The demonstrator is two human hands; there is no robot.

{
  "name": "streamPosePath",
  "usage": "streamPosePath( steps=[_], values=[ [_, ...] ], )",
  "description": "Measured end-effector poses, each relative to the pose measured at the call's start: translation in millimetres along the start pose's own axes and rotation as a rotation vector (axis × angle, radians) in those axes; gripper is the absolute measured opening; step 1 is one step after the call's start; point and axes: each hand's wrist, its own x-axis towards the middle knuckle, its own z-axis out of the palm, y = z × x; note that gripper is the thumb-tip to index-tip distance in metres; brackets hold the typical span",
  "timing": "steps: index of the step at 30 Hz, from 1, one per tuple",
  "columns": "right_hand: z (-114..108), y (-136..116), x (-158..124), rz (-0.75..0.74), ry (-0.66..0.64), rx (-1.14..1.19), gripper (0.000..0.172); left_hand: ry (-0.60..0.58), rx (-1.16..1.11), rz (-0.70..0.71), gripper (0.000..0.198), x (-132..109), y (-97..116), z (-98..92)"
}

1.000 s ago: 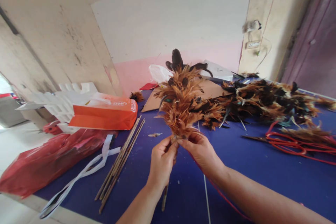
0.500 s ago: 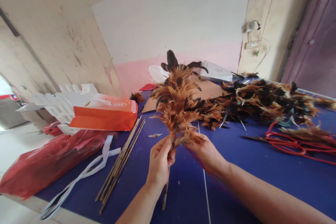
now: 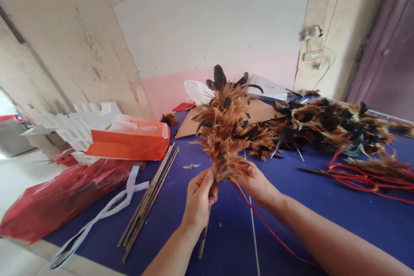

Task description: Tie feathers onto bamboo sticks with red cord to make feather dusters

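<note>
We hold a thin brown wooden stick [image 3: 204,233] in our left hand [image 3: 198,200], fingers clamped on it just below the fluffy russet-and-black feather plume [image 3: 223,123], which rises above the blue table [image 3: 336,224]. Our right hand [image 3: 259,185] meets a small brown feather tuft [image 3: 237,169] at the plume's base; its fingers are mostly hidden, so we cannot tell whether they are closed. A thin red cord [image 3: 274,235] trails from beside it. To our left lie slender bare wooden sticks [image 3: 139,217]; to our right, a heap of brown-and-black feathers [image 3: 323,125].
</note>
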Motion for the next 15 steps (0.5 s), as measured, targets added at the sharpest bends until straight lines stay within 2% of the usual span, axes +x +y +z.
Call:
streamPosePath(
  steps=[8, 15],
  values=[
    [6, 1, 0, 0.039, 0.077, 0.027, 0.004, -0.06, 0.129, 0.04, 0.025, -1, -3, 0.1],
    [10, -3, 0, 0.081, 0.141, 0.045, 0.015, -0.081, 0.196, 0.076, 0.029, -1, -8, -2.0]
  ],
)
